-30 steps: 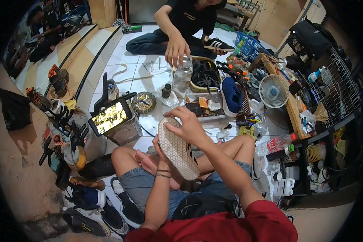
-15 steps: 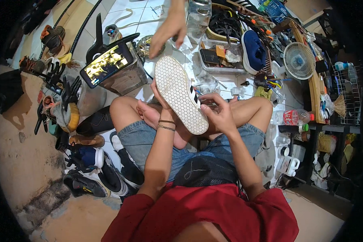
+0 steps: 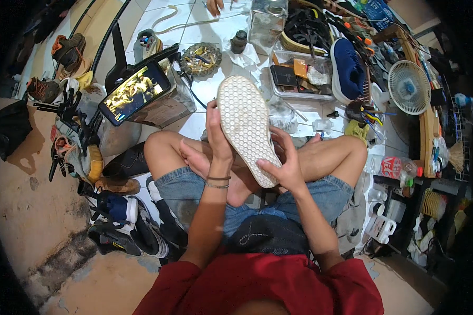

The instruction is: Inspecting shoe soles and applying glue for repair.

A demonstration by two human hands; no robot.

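Observation:
I sit cross-legged with a shoe [image 3: 245, 123] held sole-up between both hands, its pale honeycomb-patterned sole facing the camera. My left hand [image 3: 218, 134] grips the upper left edge of it. My right hand [image 3: 284, 160] grips the lower right part, thumb on the sole, fingers curled behind. Beyond the shoe lie a clear plastic tray [image 3: 328, 94] of small items and a blue shoe [image 3: 347, 68]. To the left, a phone [image 3: 134, 94] with a lit screen leans on a metal box [image 3: 165, 110].
Assorted shoes [image 3: 113, 207] line my left side; bottles [image 3: 391, 168] and a black shelf sit at my right beside a fan [image 3: 407, 86]. A glass ashtray [image 3: 199, 59] stands ahead, below another person's hand [image 3: 214, 6] at the top edge.
The shoe has come more upright; my right hand has moved from its top to its lower part. The other person's hand has withdrawn toward the top edge. The view has tilted downward.

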